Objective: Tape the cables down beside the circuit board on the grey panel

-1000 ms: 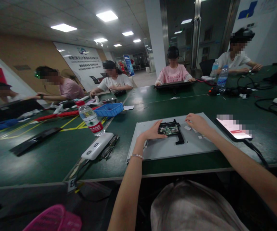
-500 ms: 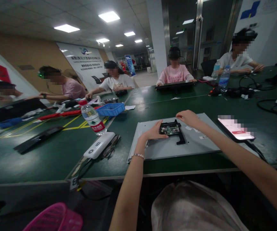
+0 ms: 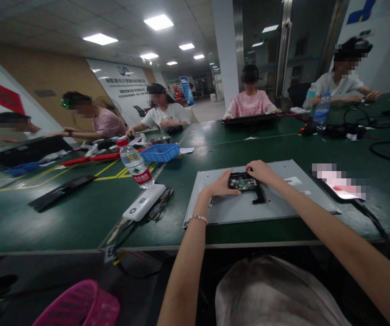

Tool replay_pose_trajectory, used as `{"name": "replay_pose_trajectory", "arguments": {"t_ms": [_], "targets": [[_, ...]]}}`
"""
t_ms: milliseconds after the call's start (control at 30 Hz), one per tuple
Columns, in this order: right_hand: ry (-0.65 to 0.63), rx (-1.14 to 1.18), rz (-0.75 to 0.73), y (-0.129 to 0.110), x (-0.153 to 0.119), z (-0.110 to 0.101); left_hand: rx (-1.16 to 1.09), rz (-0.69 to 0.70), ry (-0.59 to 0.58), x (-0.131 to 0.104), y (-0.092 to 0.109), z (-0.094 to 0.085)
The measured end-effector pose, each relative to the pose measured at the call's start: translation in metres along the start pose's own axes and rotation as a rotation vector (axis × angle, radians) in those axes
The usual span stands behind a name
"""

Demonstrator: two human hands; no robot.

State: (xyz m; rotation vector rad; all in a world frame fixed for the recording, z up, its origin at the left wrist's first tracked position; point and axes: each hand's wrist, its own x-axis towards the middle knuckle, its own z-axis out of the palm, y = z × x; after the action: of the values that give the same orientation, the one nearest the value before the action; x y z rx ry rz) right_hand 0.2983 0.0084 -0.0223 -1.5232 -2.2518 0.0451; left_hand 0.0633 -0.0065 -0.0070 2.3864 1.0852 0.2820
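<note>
While the left hand point(image 3: 220, 184) grips the frame point(image 3: 260, 198) by its left side, thumb and fingers spread, the right hand point(image 3: 259, 170) is at its upper right corner; too small to tell whether those fingertips pinch anything. Frame sits on the panel point(image 3: 283, 206), green board point(image 3: 244, 183) inside it. If the left hold slackens, frame could skid on the smooth, metal-looking panel; a slipping fingertip could scrape the board. Frame: black, angular, one hooked arm. Panel: thin, flat, pale grey.
</note>
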Motion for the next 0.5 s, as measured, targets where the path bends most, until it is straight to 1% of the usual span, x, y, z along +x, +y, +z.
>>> {"name": "replay_pose_trajectory", "arguments": {"t_ms": [133,333,500], "targets": [[-0.034,0.025,0.022,0.0027,-0.0016,-0.0009,0.004,-0.001,0.009,0.0009,-0.0014,0.0008],[-0.013,-0.008,0.013,-0.0028,-0.0038,-0.0046,0.019,-0.002,0.005,0.0001,-0.0004,0.0005],[-0.029,-0.057,0.024,-0.0056,-0.0048,-0.005,0.018,-0.01,-0.006,0.0005,-0.0002,0.0001]]}}
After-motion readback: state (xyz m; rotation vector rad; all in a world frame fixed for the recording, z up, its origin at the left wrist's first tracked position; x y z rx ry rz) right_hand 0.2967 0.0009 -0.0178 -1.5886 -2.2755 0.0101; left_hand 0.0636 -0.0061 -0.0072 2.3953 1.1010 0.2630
